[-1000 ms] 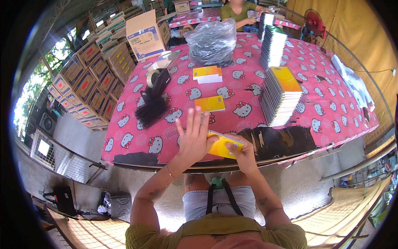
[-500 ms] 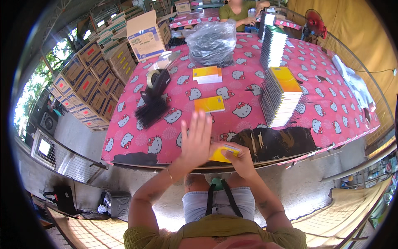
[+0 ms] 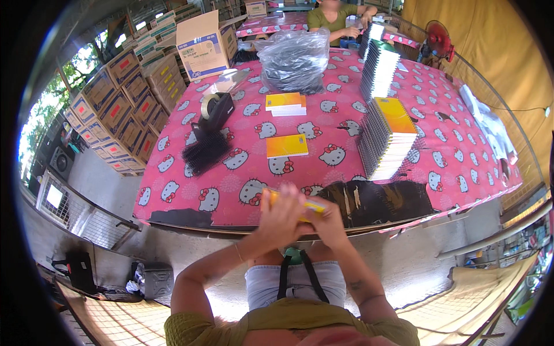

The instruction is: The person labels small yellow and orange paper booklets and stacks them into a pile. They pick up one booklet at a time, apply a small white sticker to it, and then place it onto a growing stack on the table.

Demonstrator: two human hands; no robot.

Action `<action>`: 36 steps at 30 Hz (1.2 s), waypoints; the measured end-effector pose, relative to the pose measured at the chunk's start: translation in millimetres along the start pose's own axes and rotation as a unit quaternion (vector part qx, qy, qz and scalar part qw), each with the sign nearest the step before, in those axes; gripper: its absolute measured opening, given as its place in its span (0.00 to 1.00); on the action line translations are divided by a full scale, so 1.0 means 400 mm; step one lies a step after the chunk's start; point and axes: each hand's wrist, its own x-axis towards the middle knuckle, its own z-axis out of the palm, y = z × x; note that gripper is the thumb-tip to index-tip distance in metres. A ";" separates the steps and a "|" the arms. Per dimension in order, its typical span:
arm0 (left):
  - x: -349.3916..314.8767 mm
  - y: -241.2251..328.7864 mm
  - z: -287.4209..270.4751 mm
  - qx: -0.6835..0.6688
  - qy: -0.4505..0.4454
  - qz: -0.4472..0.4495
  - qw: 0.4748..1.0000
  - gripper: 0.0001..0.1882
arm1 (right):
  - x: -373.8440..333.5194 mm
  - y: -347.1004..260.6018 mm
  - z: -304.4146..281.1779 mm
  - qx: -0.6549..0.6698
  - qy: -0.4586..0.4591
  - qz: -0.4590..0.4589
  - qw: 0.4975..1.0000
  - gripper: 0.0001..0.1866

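Over the table's near edge, a yellow-orange notepad [image 3: 312, 208] is held between my two hands. My right hand [image 3: 329, 224] grips its right end, thumb on top. My left hand [image 3: 281, 216] lies across its left part with the fingers close together, hiding much of it. Just beyond, a single yellow-orange notepad [image 3: 287, 146] lies flat on the table. Farther back is a small pile of similar pads [image 3: 285, 104]. To the right stands a tall stack of spiral-bound yellow notebooks [image 3: 392, 135].
A pink patterned cover [image 3: 242, 199] with torn dark patches spans the table. On it are black binding coils [image 3: 205, 154], a tape dispenser [image 3: 216, 112], a plastic-wrapped bundle [image 3: 293, 60], a carton [image 3: 203, 52] and more spiral notebooks [image 3: 380, 69]. A person [image 3: 334, 23] works across the table.
My left hand, raised with fingers spread before, has come down onto the notepad. My right hand has shifted slightly left with it, and the view has moved a little.
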 end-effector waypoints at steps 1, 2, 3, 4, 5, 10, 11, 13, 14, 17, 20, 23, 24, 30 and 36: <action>0.041 -0.021 -0.003 -0.024 0.042 -0.025 0.999 0.48 | 0.006 -0.002 0.004 0.052 0.004 0.027 0.998 0.14; 0.029 -0.014 -0.002 -0.021 0.029 -0.021 0.999 0.48 | 0.018 -0.014 0.002 0.033 0.008 0.014 0.999 0.14; 0.006 -0.005 0.007 -0.017 0.015 -0.016 1.000 0.48 | 0.034 -0.021 -0.003 0.017 0.012 0.000 1.000 0.14; -0.025 0.007 0.020 -0.012 0.001 -0.012 1.000 0.47 | 0.041 -0.025 -0.009 0.000 0.016 -0.014 1.000 0.14; -0.071 0.023 0.044 -0.049 -0.004 -0.015 0.999 0.46 | 0.041 -0.015 -0.032 -0.051 -0.013 -0.004 0.999 0.14; 0.062 -0.028 -0.024 -0.043 -0.067 -0.059 0.995 0.42 | 0.041 0.078 -0.042 -0.069 -0.019 -0.018 0.997 0.15; 0.029 -0.019 -0.008 -0.053 -0.072 -0.058 0.994 0.42 | 0.039 0.099 -0.042 -0.082 -0.016 -0.002 0.997 0.15; -0.055 0.020 0.035 -0.047 -0.081 -0.035 0.995 0.38 | 0.040 0.123 -0.051 -0.093 -0.014 0.019 0.995 0.15; -0.047 0.014 0.029 -0.048 -0.056 -0.045 0.996 0.37 | 0.037 0.131 -0.052 -0.087 -0.021 0.026 0.996 0.15; 0.025 -0.040 -0.010 -0.056 -0.009 -0.061 0.997 0.31 | 0.033 0.137 -0.051 -0.083 -0.040 0.027 0.995 0.15; 0.040 -0.117 -0.014 -0.139 -0.141 0.013 0.980 0.28 | 0.043 0.110 -0.053 -0.110 -0.065 0.019 0.992 0.14; 0.060 -0.052 -0.024 -0.088 -0.085 -0.003 0.992 0.34 | 0.038 0.128 -0.062 -0.150 -0.047 -0.033 0.987 0.14; 0.056 -0.026 -0.031 -0.059 -0.074 -0.020 0.995 0.35 | 0.039 0.130 -0.060 -0.156 -0.042 -0.012 0.987 0.14; 0.040 0.015 -0.013 -0.058 -0.105 -0.060 0.991 0.42 | 0.047 0.126 -0.053 -0.163 -0.035 -0.025 0.986 0.15; -0.037 0.042 0.024 -0.092 -0.023 -0.019 0.995 0.35 | 0.059 0.138 -0.057 -0.184 -0.029 -0.047 0.981 0.14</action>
